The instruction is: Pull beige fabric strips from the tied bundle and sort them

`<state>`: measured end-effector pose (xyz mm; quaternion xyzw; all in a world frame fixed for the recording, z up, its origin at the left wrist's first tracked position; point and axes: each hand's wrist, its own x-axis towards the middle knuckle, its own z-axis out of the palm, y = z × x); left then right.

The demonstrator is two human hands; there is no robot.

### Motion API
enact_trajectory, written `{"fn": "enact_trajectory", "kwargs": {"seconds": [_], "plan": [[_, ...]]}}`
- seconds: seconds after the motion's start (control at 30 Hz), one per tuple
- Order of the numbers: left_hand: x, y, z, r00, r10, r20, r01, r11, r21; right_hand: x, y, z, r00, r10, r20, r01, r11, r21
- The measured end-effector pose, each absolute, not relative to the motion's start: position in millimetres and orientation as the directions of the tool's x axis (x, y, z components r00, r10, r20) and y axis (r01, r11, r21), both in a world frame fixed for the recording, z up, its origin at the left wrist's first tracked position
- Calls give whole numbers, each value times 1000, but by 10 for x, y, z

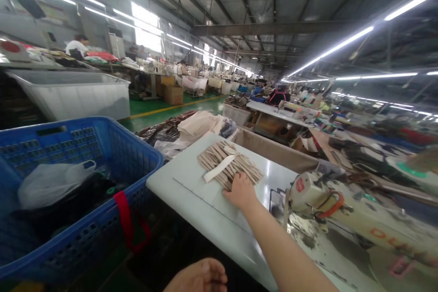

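Observation:
A bundle of thin beige strips (pixel 215 157) lies on the white sewing table (pixel 191 191), with a wider cream strip (pixel 221 169) across its top. Over the near right edge of the bundle, my right hand (pixel 241 190) has its fingers bent onto the strips and its thumb out to the left. My left hand (pixel 205 276) is at the bottom edge of the view, below the table's front edge, with its fingers loosely curved and nothing seen in them. Part of that hand is cut off.
On the right of the table stands a sewing machine (pixel 315 196). A blue basket (pixel 137 146) holding a white plastic bag (pixel 51 185) is at the left. Behind the table are piled cloth (pixel 200 125) and a fabric-lined bin (pixel 277 148). People sit farther back.

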<state>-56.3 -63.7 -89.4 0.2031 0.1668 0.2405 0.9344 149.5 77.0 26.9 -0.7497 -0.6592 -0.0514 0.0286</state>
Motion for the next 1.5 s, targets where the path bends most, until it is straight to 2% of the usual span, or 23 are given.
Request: {"fn": "enact_trajectory", "kwargs": {"seconds": [0.1,0.37,0.6,0.77,0.97,1.1,1.17,1.2,1.27,1.33,1.37,1.5], "plan": [[-546,-638,-874,857,506,-98,-396,768,503,1458,786,239,123,990,73,992,-125,25],[-510,-703,-749,854,505,-127,-394,786,477,1317,748,290,145,987,74,986,-151,77],[-479,-608,-446,794,600,-98,-459,696,552,1349,633,569,143,982,124,988,-150,41],[-407,-458,-244,784,618,-60,-475,659,583,1585,538,860,212,973,97,976,-205,-78],[-224,-314,-188,754,653,-67,-514,650,560,1922,303,931,272,958,-86,883,-284,-375],[-168,-313,-199,756,649,-84,-507,662,552,2036,-96,769,270,934,-233,717,-357,-599],[-163,-342,-193,765,635,-107,-477,670,569,2026,-371,640,228,933,-279,579,-360,-732],[-161,-363,-188,768,628,-124,-456,673,583,2002,-516,568,192,935,-298,459,-354,-815],[-156,-417,-177,776,611,-153,-411,675,612,1908,-806,417,108,937,-332,75,-341,-937],[-142,-481,-178,790,592,-158,-383,678,627,1758,-1065,269,77,919,-386,-227,-361,-904],[-132,-515,-186,795,584,-160,-374,681,630,1669,-1175,200,87,900,-426,-324,-379,-867],[-85,-651,-273,761,594,-260,-279,661,697,1358,-1463,-17,153,812,-564,-582,-387,-715]]}}
